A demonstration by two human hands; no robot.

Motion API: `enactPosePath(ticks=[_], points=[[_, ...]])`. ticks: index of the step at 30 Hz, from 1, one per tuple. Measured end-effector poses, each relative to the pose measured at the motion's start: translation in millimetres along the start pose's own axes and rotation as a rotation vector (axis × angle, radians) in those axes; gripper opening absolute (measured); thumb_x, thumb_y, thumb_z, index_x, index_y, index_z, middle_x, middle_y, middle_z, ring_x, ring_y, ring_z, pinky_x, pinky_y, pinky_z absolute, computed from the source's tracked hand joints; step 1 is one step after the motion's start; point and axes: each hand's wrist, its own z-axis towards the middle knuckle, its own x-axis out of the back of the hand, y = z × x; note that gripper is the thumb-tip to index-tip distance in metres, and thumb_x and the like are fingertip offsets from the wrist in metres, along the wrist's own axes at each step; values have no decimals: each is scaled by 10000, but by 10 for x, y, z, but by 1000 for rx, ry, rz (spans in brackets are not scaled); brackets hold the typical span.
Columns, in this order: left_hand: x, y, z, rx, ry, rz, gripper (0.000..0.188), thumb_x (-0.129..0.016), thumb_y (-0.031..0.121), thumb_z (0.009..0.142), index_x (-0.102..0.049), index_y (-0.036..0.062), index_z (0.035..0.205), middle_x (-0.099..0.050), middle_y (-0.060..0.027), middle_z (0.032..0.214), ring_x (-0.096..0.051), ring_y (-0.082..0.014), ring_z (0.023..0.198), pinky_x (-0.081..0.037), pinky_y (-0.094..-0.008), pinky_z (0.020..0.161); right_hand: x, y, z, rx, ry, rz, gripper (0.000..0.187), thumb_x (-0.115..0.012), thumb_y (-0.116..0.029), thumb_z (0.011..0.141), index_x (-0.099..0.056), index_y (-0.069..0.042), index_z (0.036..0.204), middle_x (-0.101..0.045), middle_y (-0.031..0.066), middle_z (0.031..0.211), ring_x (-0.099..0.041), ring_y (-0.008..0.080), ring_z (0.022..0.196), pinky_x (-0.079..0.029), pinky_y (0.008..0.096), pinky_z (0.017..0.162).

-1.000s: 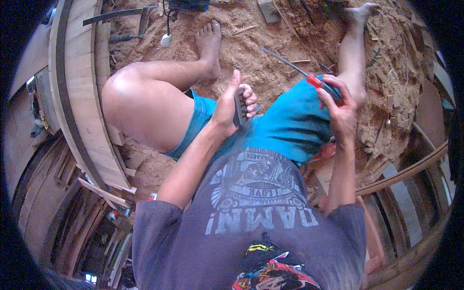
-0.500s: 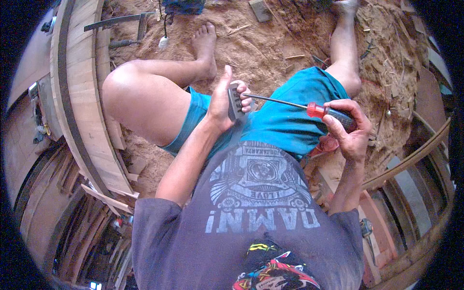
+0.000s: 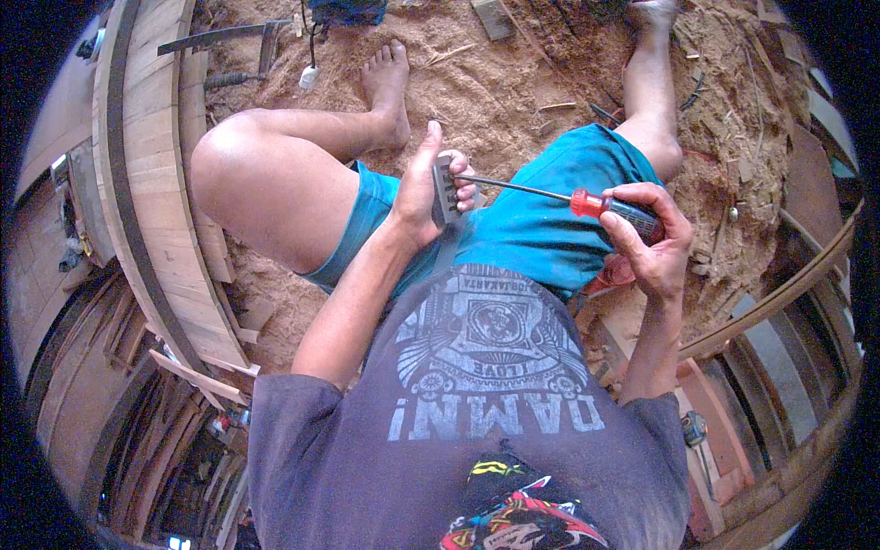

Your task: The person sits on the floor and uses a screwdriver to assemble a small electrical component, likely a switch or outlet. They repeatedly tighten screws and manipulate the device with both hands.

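My left hand [image 3: 423, 188] is closed around a small grey metal block [image 3: 445, 192] with a row of dark notches along its face; its thumb points up and its fingers wrap the far side. In my right hand [image 3: 655, 238] is a screwdriver [image 3: 587, 203] with a red and dark handle and a long thin shaft. The shaft points left, and its tip meets the block near its upper notches. Whether the tip sits inside a notch is too small to tell. Both hands are above my lap, over the blue-green shorts [image 3: 550, 192].
Sawdust [image 3: 513, 82] and wood scraps cover the ground around my bare legs. A long curved plank structure [image 3: 156, 174] stands on the left, with a dark metal bar [image 3: 215, 41] beyond it. A wood block [image 3: 493, 18] lies ahead. A curved wooden rail [image 3: 779, 298] runs along the right.
My right hand and the screwdriver have shifted slightly left, with the handle turned a little. My left hand and the block have stayed almost in place.
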Motion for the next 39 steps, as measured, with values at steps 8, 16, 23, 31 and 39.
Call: enactPosePath(ticks=[8, 16, 23, 31, 39], points=[[0, 5, -17, 7, -5, 8, 681, -430, 786, 1030, -464, 157, 771, -472, -14, 727, -485, -160, 635, -432, -307, 547, 24, -35, 32, 62, -56, -68, 318, -883, -86, 870, -711, -75, 1138, -746, 43, 1063, -724, 143, 970, -579, 297, 866], [1, -23, -16, -17, 33, 105, 670, -420, 775, 1040, -463, 157, 785, -485, -9, 731, -489, -148, 624, -423, -291, 533, 100, -246, 107, 129, -134, -72, 404, -820, -30, 891, -611, -55, 1236, -676, 78, 1159, -683, 156, 1035, -550, 298, 913], [-16, -35, -34, -43, 59, 171, 670, -469, 798, 1012, -454, 159, 810, -442, 8, 712, -479, -130, 621, -391, -277, 532, -13, -258, 44, 28, 84, -326, 355, -884, -154, 890, -683, -69, 1170, -740, 66, 949, -736, 177, 842, -589, 311, 775], [33, -64, -31, -37, 68, 173, 658, -484, 784, 1015, -455, 157, 816, -448, 4, 719, -479, -130, 620, -392, -279, 534, -91, -295, 113, 141, 118, -353, 447, -883, -251, 900, -675, -88, 1261, -745, 96, 937, -749, 212, 850, -593, 352, 751], [26, -57, -27, -29, 73, 158, 643, -494, 756, 1029, -468, 157, 797, -471, -1, 735, -492, -132, 617, -401, -281, 532, -136, -285, 56, 119, 109, -254, 457, -900, -239, 891, -679, -81, 1258, -708, 60, 900, -673, 143, 771, -537, 296, 693]])
